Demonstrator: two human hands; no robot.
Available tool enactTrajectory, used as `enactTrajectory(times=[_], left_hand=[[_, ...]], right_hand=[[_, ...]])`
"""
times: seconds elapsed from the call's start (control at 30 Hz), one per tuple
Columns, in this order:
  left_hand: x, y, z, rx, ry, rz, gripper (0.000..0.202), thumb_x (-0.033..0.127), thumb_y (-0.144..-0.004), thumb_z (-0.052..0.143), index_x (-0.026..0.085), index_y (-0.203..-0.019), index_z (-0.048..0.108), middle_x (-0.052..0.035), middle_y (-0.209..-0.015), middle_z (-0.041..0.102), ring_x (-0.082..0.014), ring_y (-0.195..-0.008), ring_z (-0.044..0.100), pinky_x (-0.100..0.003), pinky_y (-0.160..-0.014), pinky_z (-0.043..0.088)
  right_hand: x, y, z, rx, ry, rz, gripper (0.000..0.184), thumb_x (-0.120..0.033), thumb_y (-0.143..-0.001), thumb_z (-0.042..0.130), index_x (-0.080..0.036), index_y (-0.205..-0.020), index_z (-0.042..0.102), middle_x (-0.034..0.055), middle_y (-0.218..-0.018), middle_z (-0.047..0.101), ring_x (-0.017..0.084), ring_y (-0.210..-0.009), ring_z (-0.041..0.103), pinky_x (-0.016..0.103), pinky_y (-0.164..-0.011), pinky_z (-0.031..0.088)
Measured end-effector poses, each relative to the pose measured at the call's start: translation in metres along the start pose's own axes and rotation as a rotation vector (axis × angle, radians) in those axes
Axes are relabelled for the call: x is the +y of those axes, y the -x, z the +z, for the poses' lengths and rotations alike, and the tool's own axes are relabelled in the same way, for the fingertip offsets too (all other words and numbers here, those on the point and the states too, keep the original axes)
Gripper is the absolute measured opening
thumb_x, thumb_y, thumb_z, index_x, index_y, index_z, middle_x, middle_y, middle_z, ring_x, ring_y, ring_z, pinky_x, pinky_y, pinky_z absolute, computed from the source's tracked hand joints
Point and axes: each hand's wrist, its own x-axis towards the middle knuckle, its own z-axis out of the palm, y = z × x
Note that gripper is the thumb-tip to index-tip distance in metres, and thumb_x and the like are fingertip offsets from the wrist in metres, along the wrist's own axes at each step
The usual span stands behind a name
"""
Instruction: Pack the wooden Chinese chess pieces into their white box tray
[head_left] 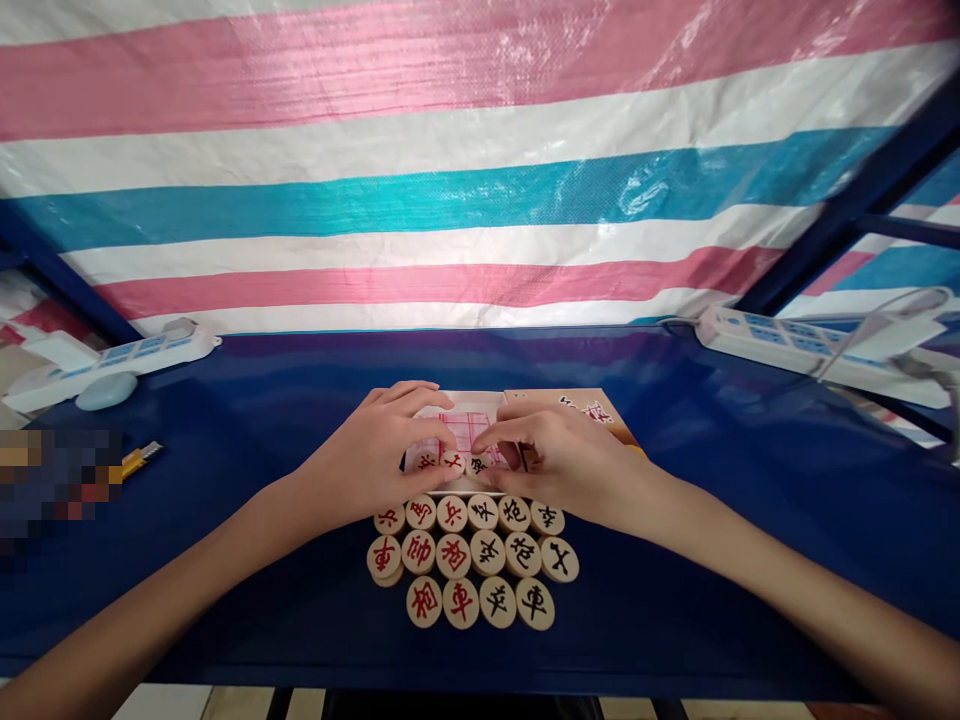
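**A:** Right fingers [499, 435] were pinched at one round wooden chess disc [478, 464] inside the shallow white cardboard box [471, 398]. Gripped or only touching, I couldn't tell. Left fingers [420, 412] curled over its neighbours, same doubt.

**B:** And the risk?

**A:** That disc sat at the box's near edge, over a folded red-gridded paper board [463, 430]. I'd judge a nudge from either wrist could tip it out onto the rows of wooden discs [471, 560] just in front on the blue tabletop [712, 560], scattering them.

**B:** Any writing?

**A:** 車 showed in red and in black on the nearest row. The tan box lid [581, 408] carried print too hidden to read.
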Motion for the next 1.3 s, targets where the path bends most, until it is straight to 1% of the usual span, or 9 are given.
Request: enactTrajectory(times=[0.17, 0.4, 0.57, 0.67, 0.77, 0.9, 1.03, 1.2, 1.3], left_hand=[[-0.003, -0.001, 0.004, 0.0, 0.058, -0.035, 0.013, 0.042, -0.088, 0.068, 0.03, -0.093, 0.07, 0.0035, -0.128, 0.062, -0.0227, -0.13, 0.048, -0.044, -0.105, 0.038], [-0.002, -0.002, 0.006, 0.04, 0.098, -0.048, 0.01, 0.038, -0.087, 0.069, 0.028, -0.091, 0.071, 0.0019, -0.121, 0.065, -0.0234, -0.125, 0.051, -0.045, -0.103, 0.039], [-0.002, -0.002, 0.008, 0.05, 0.092, -0.06, 0.013, 0.04, -0.083, 0.073, 0.03, -0.09, 0.071, 0.0033, -0.121, 0.066, -0.0241, -0.124, 0.051, -0.046, -0.102, 0.04], [-0.003, -0.003, 0.01, 0.126, 0.085, -0.058, 0.012, 0.038, -0.084, 0.072, 0.029, -0.093, 0.071, 0.0036, -0.12, 0.066, -0.0223, -0.122, 0.054, -0.046, -0.102, 0.04], [-0.001, -0.001, 0.008, 0.238, 0.071, 0.001, 0.016, 0.033, -0.087, 0.069, 0.027, -0.103, 0.069, 0.0022, -0.125, 0.065, -0.0203, -0.123, 0.053, -0.042, -0.103, 0.041], [0.004, 0.006, 0.005, 0.345, 0.051, 0.087, 0.022, 0.026, -0.09, 0.066, 0.024, -0.112, 0.065, 0.0009, -0.115, 0.07, -0.0164, -0.112, 0.06, -0.036, -0.097, 0.046], [0.01, 0.012, 0.006, 0.418, 0.046, 0.147, 0.028, 0.02, -0.087, 0.068, 0.021, -0.115, 0.064, 0.0004, -0.102, 0.073, -0.0144, -0.095, 0.064, -0.032, -0.085, 0.051], [0.015, 0.013, 0.005, 0.501, 0.063, 0.171, 0.027, 0.021, -0.085, 0.074, 0.019, -0.111, 0.067, -0.0005, -0.097, 0.074, -0.0134, -0.088, 0.066, -0.028, -0.079, 0.054], [0.015, 0.015, 0.003, 0.542, 0.059, 0.161, 0.025, 0.025, -0.085, 0.076, 0.021, -0.109, 0.068, 0.0006, -0.094, 0.076, -0.0126, -0.085, 0.068, -0.027, -0.077, 0.055]], right_hand=[[0.0, 0.002, 0.002, 0.029, 0.025, 0.08, 0.011, -0.031, -0.089, 0.064, -0.026, -0.095, 0.072, -0.0009, -0.075, 0.063, 0.012, -0.061, 0.052, 0.028, -0.051, 0.029], [-0.001, 0.0, 0.003, 0.031, 0.03, 0.076, 0.025, -0.052, -0.088, 0.066, -0.027, -0.091, 0.072, -0.001, -0.076, 0.064, 0.014, -0.065, 0.055, 0.028, -0.053, 0.033], [-0.002, -0.001, 0.002, 0.03, 0.011, 0.037, 0.026, -0.049, -0.088, 0.067, -0.027, -0.1, 0.073, -0.0008, -0.077, 0.065, 0.012, -0.063, 0.055, 0.027, -0.052, 0.035], [-0.004, 0.001, -0.001, 0.085, -0.015, 0.026, 0.015, -0.039, -0.087, 0.069, -0.025, -0.093, 0.072, -0.001, -0.08, 0.064, 0.011, -0.063, 0.055, 0.025, -0.052, 0.036], [-0.006, 0.004, -0.007, 0.22, -0.031, -0.001, 0.012, -0.031, -0.086, 0.07, -0.023, -0.094, 0.07, 0.0, -0.083, 0.063, 0.009, -0.058, 0.052, 0.025, -0.051, 0.037], [-0.008, 0.01, -0.01, 0.363, 0.039, -0.126, 0.021, -0.033, -0.09, 0.066, -0.022, -0.107, 0.067, 0.0017, -0.087, 0.064, 0.01, -0.059, 0.053, 0.026, -0.055, 0.041], [-0.009, 0.015, -0.005, 0.434, 0.15, -0.287, 0.029, -0.034, -0.089, 0.07, -0.02, -0.114, 0.064, 0.0023, -0.094, 0.068, 0.012, -0.07, 0.06, 0.028, -0.063, 0.047], [-0.01, 0.018, 0.001, 0.483, 0.173, -0.299, 0.036, -0.031, -0.086, 0.074, -0.02, -0.118, 0.061, 0.0003, -0.09, 0.069, 0.012, -0.07, 0.061, 0.028, -0.063, 0.049], [-0.012, 0.02, 0.001, 0.524, 0.165, -0.341, 0.04, -0.026, -0.085, 0.075, -0.019, -0.121, 0.059, 0.0017, -0.095, 0.07, 0.012, -0.075, 0.063, 0.028, -0.069, 0.052]])
